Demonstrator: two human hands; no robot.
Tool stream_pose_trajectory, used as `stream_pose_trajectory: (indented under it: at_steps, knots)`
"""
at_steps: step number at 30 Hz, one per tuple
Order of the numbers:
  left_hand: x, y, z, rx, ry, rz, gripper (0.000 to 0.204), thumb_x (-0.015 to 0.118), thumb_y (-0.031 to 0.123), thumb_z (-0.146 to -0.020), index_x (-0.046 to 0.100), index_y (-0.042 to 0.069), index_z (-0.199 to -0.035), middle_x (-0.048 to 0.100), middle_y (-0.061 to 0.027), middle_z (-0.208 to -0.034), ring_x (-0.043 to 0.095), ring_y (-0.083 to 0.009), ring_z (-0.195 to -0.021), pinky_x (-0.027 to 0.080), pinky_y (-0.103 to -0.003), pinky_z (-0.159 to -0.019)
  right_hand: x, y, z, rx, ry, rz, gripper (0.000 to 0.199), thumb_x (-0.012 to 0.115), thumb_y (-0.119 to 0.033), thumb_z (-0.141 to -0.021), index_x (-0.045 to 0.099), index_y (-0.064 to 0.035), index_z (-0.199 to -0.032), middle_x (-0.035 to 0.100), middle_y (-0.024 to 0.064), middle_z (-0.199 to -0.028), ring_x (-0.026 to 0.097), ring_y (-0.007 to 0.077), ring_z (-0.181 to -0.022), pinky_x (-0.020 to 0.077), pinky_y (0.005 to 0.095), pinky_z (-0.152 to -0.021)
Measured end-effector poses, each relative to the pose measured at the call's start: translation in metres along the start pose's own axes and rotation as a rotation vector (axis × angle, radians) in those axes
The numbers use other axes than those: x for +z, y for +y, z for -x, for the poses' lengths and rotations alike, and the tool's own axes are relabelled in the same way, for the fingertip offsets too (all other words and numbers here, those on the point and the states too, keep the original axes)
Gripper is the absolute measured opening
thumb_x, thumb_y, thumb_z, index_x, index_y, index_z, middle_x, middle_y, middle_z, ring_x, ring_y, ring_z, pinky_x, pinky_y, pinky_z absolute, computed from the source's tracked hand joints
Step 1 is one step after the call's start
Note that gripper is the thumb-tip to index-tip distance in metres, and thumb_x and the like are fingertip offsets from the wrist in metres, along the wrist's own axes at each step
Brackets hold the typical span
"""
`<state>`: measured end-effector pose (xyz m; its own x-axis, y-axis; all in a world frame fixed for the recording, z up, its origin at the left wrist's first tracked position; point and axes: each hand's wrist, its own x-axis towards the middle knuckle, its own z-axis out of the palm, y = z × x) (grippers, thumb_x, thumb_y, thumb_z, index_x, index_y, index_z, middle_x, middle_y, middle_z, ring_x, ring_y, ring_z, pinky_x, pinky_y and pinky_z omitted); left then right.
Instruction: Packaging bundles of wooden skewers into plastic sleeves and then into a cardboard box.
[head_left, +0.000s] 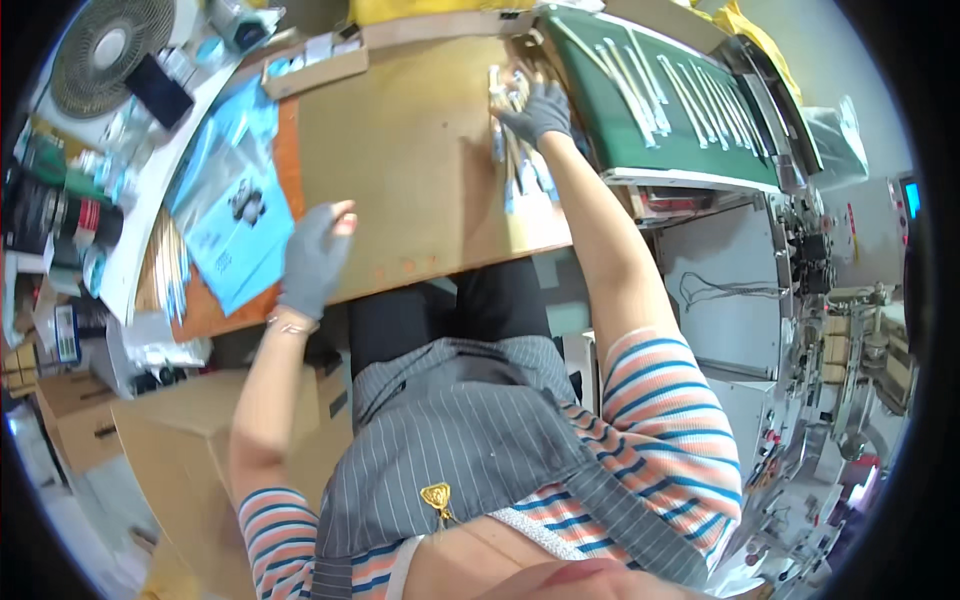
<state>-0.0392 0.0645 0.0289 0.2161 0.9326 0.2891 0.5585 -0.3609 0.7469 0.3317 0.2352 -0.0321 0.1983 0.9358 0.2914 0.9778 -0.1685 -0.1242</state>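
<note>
Slim white-and-blue packets (520,165) lie in a loose row on the brown cardboard-topped desk (400,170), near its far right edge and just beside the green conveyor belt (650,110). Your right hand (540,112), in a grey fingerless glove, is stretched out over the far end of that row, fingers pressed down among the packets; whether its grip has closed on one of them or only rests on top, you cannot tell from here. Your left hand (315,258), in the same kind of grey glove, hovers at the near left edge of the desk with its bare fingertips loosely spread and its grip holding nothing. It is well apart from the packets and close to the light blue plastic bags (235,215) that lie stacked at the left end of the desk.

On the green belt to the right, long white sticks (690,100) are laid side by side, each at a slant. At the far left a round grey fan (110,50) sits above a white shelf crowded with small bottles and boxes. A shallow cardboard tray (315,70) stands at the far edge of the desk. Brown cardboard boxes (170,430) stand on the floor below your left arm.
</note>
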Motion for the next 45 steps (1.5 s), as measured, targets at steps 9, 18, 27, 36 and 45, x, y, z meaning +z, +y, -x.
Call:
stream_pose_trajectory:
  at_steps: [9,18,27,36,45]
  knots:
    - [0.140,-0.091,-0.099,0.095,0.139,-0.430,0.049,0.056,0.033,-0.092,0.051,-0.001,-0.127,0.054,-0.0235,-0.125,0.051,-0.0373,-0.115,0.040,-0.043,-0.097,-0.053,-0.078,0.037,-0.223,-0.444,0.072,0.044,0.066,-0.035,-0.070,0.066,-0.0015,-0.098,0.061,0.0209,-0.104,0.060,0.0374,-0.099,0.0494,0.0460,-0.081]
    - [0.169,-0.089,-0.121,-0.026,0.105,-0.258,0.061,0.049,0.044,-0.093,0.047,-0.003,-0.132,0.052,-0.0257,-0.128,0.050,-0.0391,-0.117,0.037,-0.043,-0.102,0.000,-0.066,0.125,0.263,-0.059,-1.067,0.052,0.054,-0.039,-0.087,0.053,-0.0006,-0.123,0.058,0.0225,-0.120,0.054,0.0372,-0.112,0.0416,0.0434,-0.096]
    - [0.166,-0.090,-0.131,0.091,0.151,-0.329,0.061,0.053,0.045,-0.092,0.051,-0.005,-0.127,0.055,-0.0260,-0.124,0.053,-0.0390,-0.113,0.039,-0.043,-0.099,0.009,-0.010,0.224,-0.200,0.271,-0.440,0.045,0.059,-0.031,-0.084,0.053,-0.0027,-0.118,0.050,0.0193,-0.129,0.048,0.0352,-0.119,0.0362,0.0459,-0.102]
    - [0.169,-0.099,-0.127,0.091,0.212,-0.405,0.065,0.052,0.047,-0.091,0.050,-0.006,-0.127,0.054,-0.0267,-0.125,0.051,-0.0392,-0.116,0.038,-0.044,-0.100,0.009,-0.010,0.225,-0.229,0.200,-0.400,0.053,0.058,-0.035,-0.083,0.050,-0.0018,-0.123,0.047,0.0207,-0.133,0.044,0.0370,-0.123,0.0329,0.0489,-0.104]
    - [0.166,-0.093,-0.126,0.070,0.182,-0.404,0.065,0.050,0.047,-0.091,0.049,-0.007,-0.127,0.052,-0.0259,-0.128,0.049,-0.0385,-0.119,0.036,-0.043,-0.102,0.007,-0.013,0.225,-0.226,0.242,-0.397,0.053,0.061,-0.034,-0.080,0.052,-0.0023,-0.121,0.049,0.0203,-0.130,0.046,0.0357,-0.122,0.0333,0.0476,-0.104]
